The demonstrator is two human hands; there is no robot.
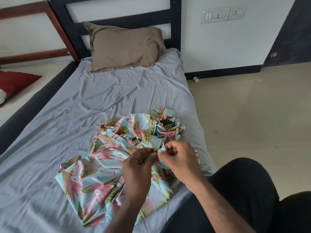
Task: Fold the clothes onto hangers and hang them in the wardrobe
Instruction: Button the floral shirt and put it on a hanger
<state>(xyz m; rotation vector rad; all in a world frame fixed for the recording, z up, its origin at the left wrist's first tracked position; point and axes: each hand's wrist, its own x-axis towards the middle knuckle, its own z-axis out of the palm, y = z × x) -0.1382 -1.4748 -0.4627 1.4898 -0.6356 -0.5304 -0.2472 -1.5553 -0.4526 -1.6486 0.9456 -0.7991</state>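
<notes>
Fingers of left hand [137, 167] curled, pinched small dark button [152, 150] at edge of floral shirt [94, 174]. Right hand [176, 159] fingers curled too, pinched shirt's placket edge just beside button; hands nearly touched. Whether button sat through its hole: could not tell, too small. Shirt lay crumpled on grey bedsheet [67, 115], near bed's right edge, collar end bunched toward brown pillow [124, 46]. Dark headboard [116, 22] behind pillow. Red cushion [15, 81] on neighbouring bed, far left.
</notes>
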